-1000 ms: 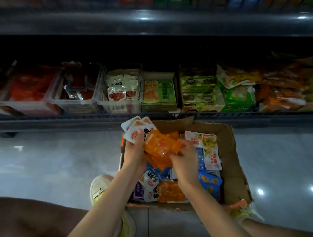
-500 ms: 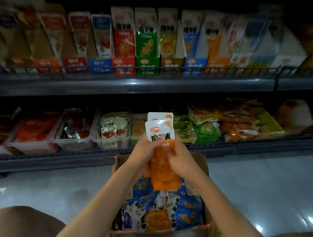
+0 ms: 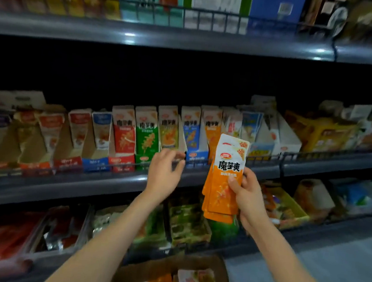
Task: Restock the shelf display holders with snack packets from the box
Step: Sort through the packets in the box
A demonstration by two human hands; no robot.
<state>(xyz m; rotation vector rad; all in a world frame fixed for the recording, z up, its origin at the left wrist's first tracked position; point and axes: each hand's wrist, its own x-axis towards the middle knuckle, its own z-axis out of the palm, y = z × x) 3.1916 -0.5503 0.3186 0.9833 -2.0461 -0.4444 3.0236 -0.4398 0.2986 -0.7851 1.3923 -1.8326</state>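
Note:
My right hand [image 3: 246, 196] grips a small stack of orange-and-white snack packets [image 3: 225, 178], held upright in front of the middle shelf. My left hand [image 3: 164, 172] is free of them, fingers spread, reaching toward the row of cardboard display holders [image 3: 146, 135] on that shelf, close to the blue holder [image 3: 191, 134]. An orange holder [image 3: 212, 129] stands just behind the packets. The cardboard box [image 3: 169, 267] sits on the floor at the bottom of the view, with more orange, white and blue packets inside.
A wire rail [image 3: 266, 158] runs along the front of the middle shelf [image 3: 75, 185]. The lower shelf holds clear bins [image 3: 64, 231] and green trays [image 3: 186, 224] of snacks. Tall boxes fill the top shelf [image 3: 189, 37]. Grey floor [image 3: 330, 277] lies to the right.
The view tilted up from the box to the middle shelf. Both hands held the orange packets before; now only my right hand holds them and my left hand has let go and reached forward.

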